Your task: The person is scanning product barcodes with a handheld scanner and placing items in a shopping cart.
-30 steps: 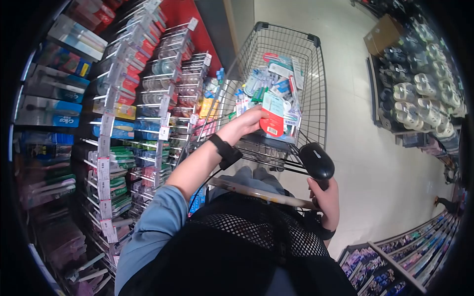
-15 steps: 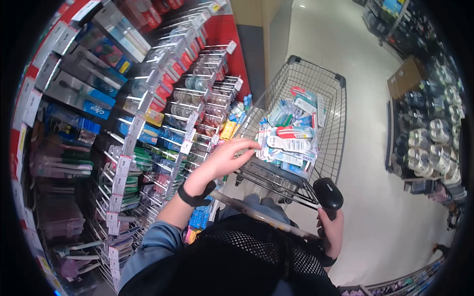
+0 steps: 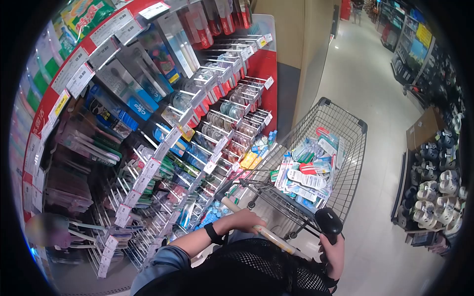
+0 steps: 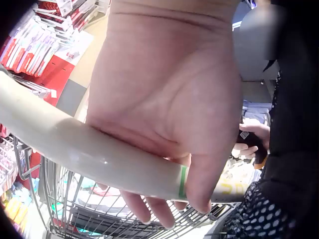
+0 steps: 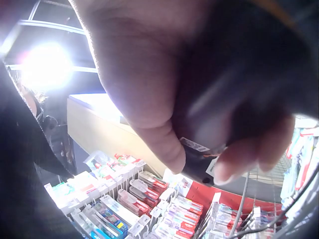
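Note:
My left hand (image 3: 245, 220) is on the pale bar handle (image 3: 284, 242) of a wire shopping cart (image 3: 366, 127). Seen from the left wrist, the thumb (image 4: 202, 184) passes in front of the handle and the fingers run behind it. In my right hand (image 3: 334, 254) is a black handheld barcode scanner (image 3: 330, 222), its rounded head up beside the cart's near right corner. The right wrist view shows fingers wrapped about the scanner's dark grip (image 5: 199, 167). Packaged toothbrushes (image 3: 308, 178) lie piled in the cart, a red-and-white pack (image 3: 315, 168) among those on top.
On the left a curved rack (image 3: 170, 140) carries toothbrush packs on hooks with price tags, close to the cart's side. A beige wall (image 3: 296, 44) stands beyond it. To the right are a shoe display (image 3: 434, 197) and a cardboard box (image 3: 424, 127), with tiled floor (image 3: 358, 74) between.
My left hand held a red-and-teal pack over the cart, then let it go onto the pile and moved back to the handle. The view has swung left. The right hand keeps the scanner.

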The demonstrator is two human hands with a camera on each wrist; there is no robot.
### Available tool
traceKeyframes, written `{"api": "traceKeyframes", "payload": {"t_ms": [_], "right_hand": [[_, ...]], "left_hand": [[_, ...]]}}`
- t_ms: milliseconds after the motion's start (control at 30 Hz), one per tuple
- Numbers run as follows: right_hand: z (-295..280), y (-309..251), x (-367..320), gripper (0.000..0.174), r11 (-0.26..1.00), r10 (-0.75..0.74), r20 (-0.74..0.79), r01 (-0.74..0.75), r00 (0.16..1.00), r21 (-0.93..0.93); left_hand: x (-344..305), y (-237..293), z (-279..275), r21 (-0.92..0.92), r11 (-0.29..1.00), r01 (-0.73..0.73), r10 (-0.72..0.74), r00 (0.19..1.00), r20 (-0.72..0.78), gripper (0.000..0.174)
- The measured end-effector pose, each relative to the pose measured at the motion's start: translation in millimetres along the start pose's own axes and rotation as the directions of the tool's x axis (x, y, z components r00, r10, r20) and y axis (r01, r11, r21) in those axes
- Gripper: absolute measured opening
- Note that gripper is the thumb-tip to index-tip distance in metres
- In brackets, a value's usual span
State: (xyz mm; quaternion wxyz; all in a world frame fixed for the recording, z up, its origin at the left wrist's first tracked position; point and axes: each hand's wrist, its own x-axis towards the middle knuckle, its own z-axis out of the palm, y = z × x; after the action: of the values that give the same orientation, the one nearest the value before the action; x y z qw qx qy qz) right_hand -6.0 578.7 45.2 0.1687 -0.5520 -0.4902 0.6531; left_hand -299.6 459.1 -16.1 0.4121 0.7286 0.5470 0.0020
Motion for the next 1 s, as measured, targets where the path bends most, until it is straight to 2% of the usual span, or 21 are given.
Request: {"api": "traceKeyframes", "payload": {"t_ms": [133, 200, 367, 433, 567, 633, 700, 733, 767, 800, 833, 900, 967, 1000], "right_hand": [[-9, 5, 7, 0.027, 1.0, 0.013, -0.006, -0.013, 1.0, 0.018], [-14, 7, 11, 0.027, 0.999, 0.022, -0.012, -0.022, 1.0, 0.031], [-24, 6, 29, 0.029, 1.0, -0.018, 0.018, 0.018, 1.0, -0.014], [-28, 6, 41, 0.029, 0.998, -0.05, 0.026, 0.051, 0.998, -0.038], [-31, -5, 65, 0.028, 0.999, -0.046, 0.054, 0.047, 0.997, -0.022], [-30, -13, 77, 0.029, 0.999, 0.005, 0.021, -0.004, 1.0, -0.04], [-27, -20, 86, 0.028, 0.998, 0.018, 0.018, -0.017, 1.0, -0.061], [-25, -23, 90, 0.024, 0.997, 0.018, 0.004, -0.017, 1.0, -0.076], [-22, -28, 94, 0.02, 0.996, 0.016, -0.009, -0.016, 1.0, -0.091], [-19, -35, 93, 0.021, 0.992, 0.054, -0.024, -0.056, 0.998, -0.111], [-19, -32, 101, 0.021, 0.992, 0.059, -0.017, -0.061, 0.998, -0.108], [-22, -25, 114, 0.023, 0.989, 0.005, 0.082, 0.007, 0.997, -0.147], [-22, -30, 120, 0.024, 0.989, -0.002, 0.117, 0.019, 0.993, -0.145], [-21, -37, 121, 0.025, 0.99, 0.041, 0.124, -0.023, 0.991, -0.142]], "left_hand": [[9, -6, 1, 0.047, 0.999, 0.011, -0.012, 1.0, 0.015, 0.034], [15, -9, 4, 0.074, 0.996, -0.055, 0.058, 0.997, -0.042, 0.033], [29, -8, -2, 0.1, 0.992, -0.081, 0.089, 0.993, -0.081, 0.035], [35, -9, -7, 0.029, 0.991, -0.129, 0.131, 0.986, -0.101, 0.034], [51, -16, -14, 0.016, 0.991, -0.132, 0.133, 0.991, -0.021, 0.035], [59, -24, -23, -0.024, 0.99, -0.137, 0.138, 0.99, 0.01, 0.033], [65, -34, -32, -0.251, 0.962, -0.11, 0.119, 0.993, 0.02, 0.03], [70, -37, -37, -0.252, 0.961, -0.111, 0.121, 0.992, 0.023, 0.03], [73, -40, -43, -0.197, 0.978, -0.071, 0.09, 0.992, 0.09, 0.03], [76, -41, -48, -0.143, 0.989, -0.03, 0.052, 0.987, 0.155, 0.029], [80, -42, -53, -0.145, 0.989, -0.021, 0.045, 0.986, 0.159, 0.029], [88, -40, -62, -0.133, 0.99, -0.039, 0.073, 0.964, 0.258, 0.028], [93, -45, -67, -0.136, 0.989, -0.052, 0.087, 0.96, 0.265, 0.026], [94, -46, -70, -0.199, 0.976, -0.091, 0.134, 0.967, 0.215, 0.025]]}}
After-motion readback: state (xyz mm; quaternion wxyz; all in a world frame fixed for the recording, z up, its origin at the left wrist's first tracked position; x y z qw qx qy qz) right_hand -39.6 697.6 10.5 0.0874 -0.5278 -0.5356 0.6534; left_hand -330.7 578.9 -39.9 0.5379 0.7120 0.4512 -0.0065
